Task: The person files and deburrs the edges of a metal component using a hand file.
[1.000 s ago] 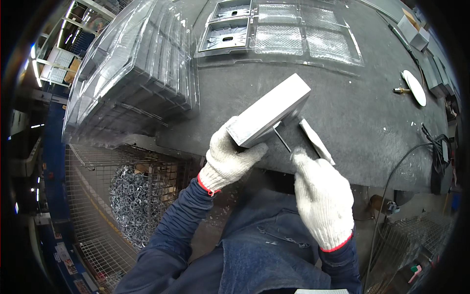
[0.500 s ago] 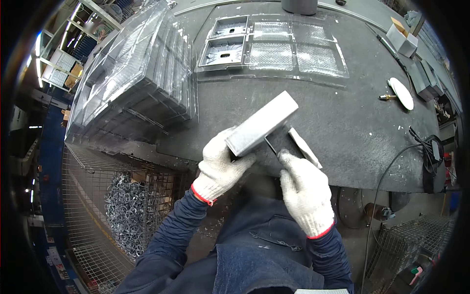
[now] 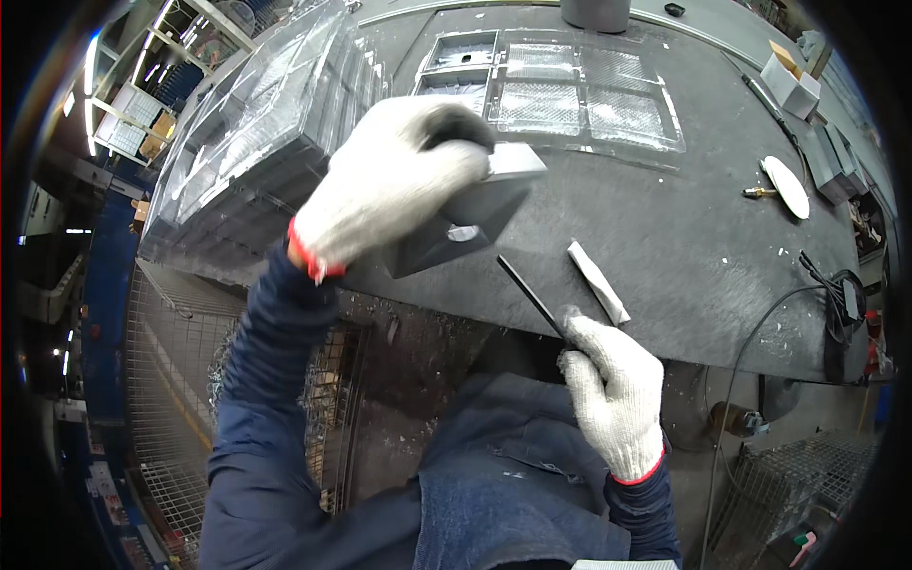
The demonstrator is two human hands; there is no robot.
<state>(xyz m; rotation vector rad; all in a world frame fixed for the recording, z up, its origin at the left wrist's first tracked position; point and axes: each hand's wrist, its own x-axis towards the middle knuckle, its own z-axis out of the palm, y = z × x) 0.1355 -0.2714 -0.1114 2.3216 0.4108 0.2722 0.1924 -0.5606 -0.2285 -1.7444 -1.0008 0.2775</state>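
Note:
My left hand (image 3: 394,176), in a white knit glove, is closed round a grey box-shaped part (image 3: 461,228) above the table. The part is tilted, and its hollow side, with a small light spot inside, faces me. My fingers hide some of its upper face. Near the table's front edge, my gloved right hand (image 3: 617,394) grips a thin dark rod (image 3: 530,296), whose free end points up and left toward the part without touching it. Just beyond the right hand, a narrow white strip (image 3: 598,283) lies on the table.
At the left stands a stack of clear plastic trays (image 3: 261,152). Another clear tray (image 3: 632,142) with grey parts lies at the back. A white disc (image 3: 786,187), a small open box (image 3: 790,85) and a black cable (image 3: 760,342) are on the right. Below left is a wire basket (image 3: 180,380).
My left hand has lifted and swung the grey part up, turning it so its hollow side shows. My right hand has drawn slightly down and right with the rod, away from the part.

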